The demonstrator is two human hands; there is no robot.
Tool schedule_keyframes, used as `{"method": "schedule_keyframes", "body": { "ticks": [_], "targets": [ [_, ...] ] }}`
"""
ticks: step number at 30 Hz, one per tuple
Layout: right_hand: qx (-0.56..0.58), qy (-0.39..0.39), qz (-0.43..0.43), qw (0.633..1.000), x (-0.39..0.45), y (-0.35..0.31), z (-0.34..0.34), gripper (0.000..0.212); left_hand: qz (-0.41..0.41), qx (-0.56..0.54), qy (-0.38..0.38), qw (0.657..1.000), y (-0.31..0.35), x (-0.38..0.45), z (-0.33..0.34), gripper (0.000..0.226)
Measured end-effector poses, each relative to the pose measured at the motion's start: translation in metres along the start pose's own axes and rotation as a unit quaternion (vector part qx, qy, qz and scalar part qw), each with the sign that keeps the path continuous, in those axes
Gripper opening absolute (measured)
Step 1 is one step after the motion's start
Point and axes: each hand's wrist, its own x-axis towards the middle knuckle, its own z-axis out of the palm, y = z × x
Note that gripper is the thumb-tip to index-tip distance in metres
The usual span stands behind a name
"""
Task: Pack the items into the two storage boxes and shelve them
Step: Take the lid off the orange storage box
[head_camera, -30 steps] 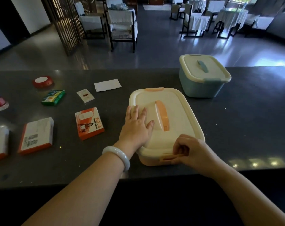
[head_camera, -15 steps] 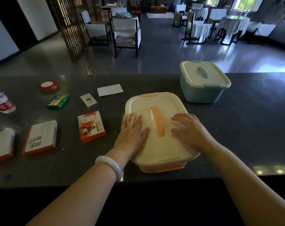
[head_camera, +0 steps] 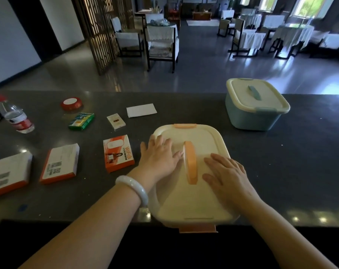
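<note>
Both hands lay flat on the lid of the cream box [head_camera: 192, 199], which sat at the counter's [head_camera: 281, 171] near edge. The left hand [head_camera: 159, 159] rested left of the orange handle [head_camera: 190, 162], fingers straight and slightly spread; the right hand [head_camera: 225, 172] rested on its right, fingers straight and close together. The blue box [head_camera: 255, 105] stood lidded, farther right. Cartons [head_camera: 118, 152] lay to the left.

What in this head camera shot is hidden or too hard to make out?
- Inside of the orange-trimmed box: its lid hides it.
- Inside of the blue box: lid on as well.
- Lid surface under the left hand and right hand: covered by the flat palms.
- Leftmost orange-edged carton: cut off by the left edge.
- Print on the small white packet: too small.
</note>
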Motion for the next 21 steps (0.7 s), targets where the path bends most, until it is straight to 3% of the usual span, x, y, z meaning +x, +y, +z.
{"method": "schedule_keyframes", "body": {
  "ticks": [6,13,18,21],
  "targets": [
    [0.026,0.072,-0.018,0.997,0.057,0.0,-0.012,0.043,-0.009,0.0,-0.034,0.999,-0.006,0.011,0.025,0.075],
    [0.006,0.0,0.002,1.0,0.161,-0.011,-0.011,0.052,0.0,-0.018,-0.05,0.999,-0.007,0.007,0.031,0.072],
    [0.128,-0.028,0.051,0.99,0.182,-0.013,-0.011,0.006,-0.008,-0.018,-0.053,0.998,-0.004,0.007,0.03,0.071],
    [0.112,-0.001,0.039,0.993,0.183,-0.01,-0.009,0.008,-0.011,-0.023,-0.051,0.998,-0.001,0.006,0.03,0.072]
  ]
}}
